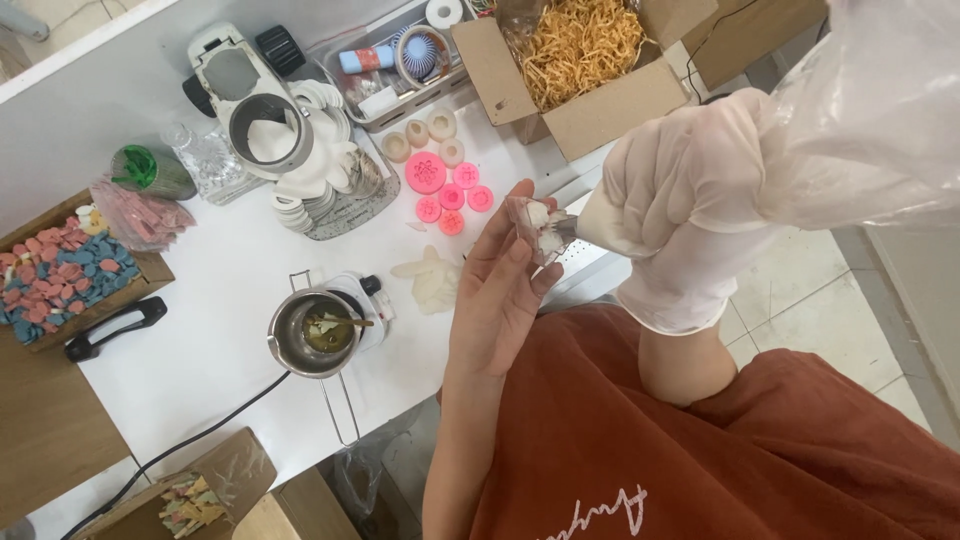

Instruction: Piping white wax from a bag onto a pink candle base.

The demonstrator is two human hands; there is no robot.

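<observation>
L hand [505, 285]: bare, raised over worktop edge, palm up, fingers half curled round a small clear mould [541, 232] w/ white filling; held at fingertips, slightly tilted toward the nozzle.
R hand [690, 205]: in white glove, fist closed tight round a piping bag [860, 110], clear plastic, bulk of it up at top right; tip touched the mould.
Mould position: in the air between both hands, above worktop's near edge, not resting on anything.
Worktop [230, 290]: white; metal melting pot [313, 335] on small heater w/ cord, near L forearm; pink silicone moulds [445, 190] & cream ones behind; pale glove-like item [430, 280] just beside L hand.
Other: cardboard box of yellow shredded paper [580, 50] top centre; wooden tray of pink/blue pieces [60, 275] far left.
Doing it well (judgement): keep mould level so fill doesn't run; squeeze from fist slowly, tip kept low in cavity; steady L wrist vs body; stop before brim; ease pressure before lifting tip to avoid a tail.
Unclear: how full the mould was, too small to tell.
</observation>
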